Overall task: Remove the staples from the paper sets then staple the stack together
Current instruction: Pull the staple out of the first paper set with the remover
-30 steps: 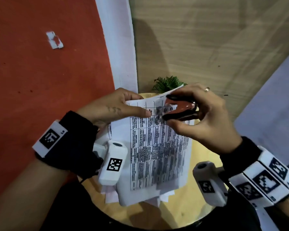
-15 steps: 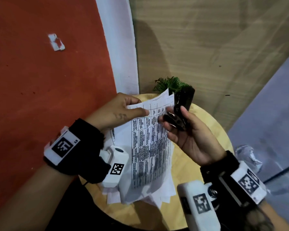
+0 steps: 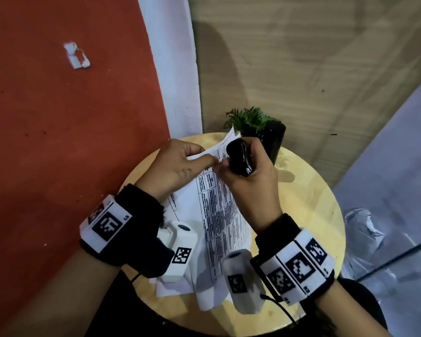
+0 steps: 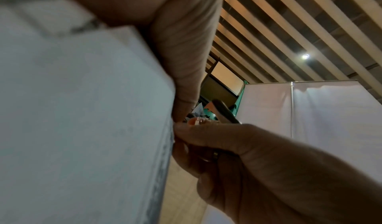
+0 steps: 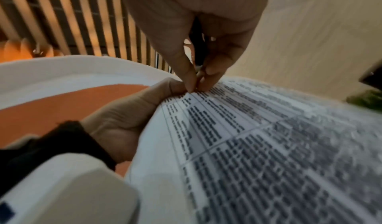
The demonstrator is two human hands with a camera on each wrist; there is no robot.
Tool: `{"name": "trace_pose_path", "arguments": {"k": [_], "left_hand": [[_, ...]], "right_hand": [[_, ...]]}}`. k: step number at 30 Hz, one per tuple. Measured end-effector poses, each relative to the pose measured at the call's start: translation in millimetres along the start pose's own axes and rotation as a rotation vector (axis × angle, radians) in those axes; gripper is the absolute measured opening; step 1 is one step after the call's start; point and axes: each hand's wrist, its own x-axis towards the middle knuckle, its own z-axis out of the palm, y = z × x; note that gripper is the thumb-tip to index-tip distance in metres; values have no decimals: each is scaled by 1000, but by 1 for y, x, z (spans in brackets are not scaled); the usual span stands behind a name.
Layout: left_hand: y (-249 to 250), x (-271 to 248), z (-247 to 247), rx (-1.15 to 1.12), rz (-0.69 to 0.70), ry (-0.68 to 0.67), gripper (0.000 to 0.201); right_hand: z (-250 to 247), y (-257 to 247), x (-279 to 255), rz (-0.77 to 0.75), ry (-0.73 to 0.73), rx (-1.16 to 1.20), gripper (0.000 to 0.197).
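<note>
Pinching printed paper set (image 3: 216, 215) — text blurred, unreadable.

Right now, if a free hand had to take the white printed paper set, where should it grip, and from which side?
Probably the near bottom edge of the white printed paper set, from the person's side. The left hand pinches its far top corner, the right hand works there holding the black staple remover, and the near end overhangs free.

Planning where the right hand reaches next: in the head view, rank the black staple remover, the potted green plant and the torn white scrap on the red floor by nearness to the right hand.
1. Black staple remover: gripped in the right hand.
2. Potted green plant: just beyond it, at the table's far edge.
3. Torn white scrap: far left, on the red floor.
</note>
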Motion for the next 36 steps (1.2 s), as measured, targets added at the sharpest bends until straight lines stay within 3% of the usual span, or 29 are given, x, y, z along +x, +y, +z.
{"name": "trace_pose_path", "arguments": {"k": [4,6,14,19,23,25,26,27,29,30,36], "left_hand": [[-2,-1,-2,63,43,-34,70],[-3,-1,-4,55,37,-58,77],[-2,3,-5,92,7,-102,28],[1,2,-5,74,-2,-78,47],[0,1,-4,-17,-55,-115,36],[-1,0,-6,-90,-65,-148,60],[-1,0,-7,-119,-72,-167,62],[-1,-1,-9,-144,-75,-191,50],[2,-3,-10,-165,-84,-228,14],[2,-3,-11,-165,-79,-230,10],[4,-2,-14,-211,-76,-233,19]], "right_hand": [[-1,1,1,-3,-24,-75,39],[1,1,4,22,-48,-41,40],[1,-5,9,-35,-74,-160,34],[-2,-6,14,-4,-74,-177,28],[-3,-9,13,-2,-103,-211,30],[-4,-9,14,-3,-98,-199,29],[-5,-9,14,-7,-91,-193,29],[-5,-9,14,-17,-83,-194,29],[-5,-8,11,-65,-65,-225,29],[-4,-8,9,-104,-60,-247,28],[-5,-3,-5,-522,-1,-549,37]]}}
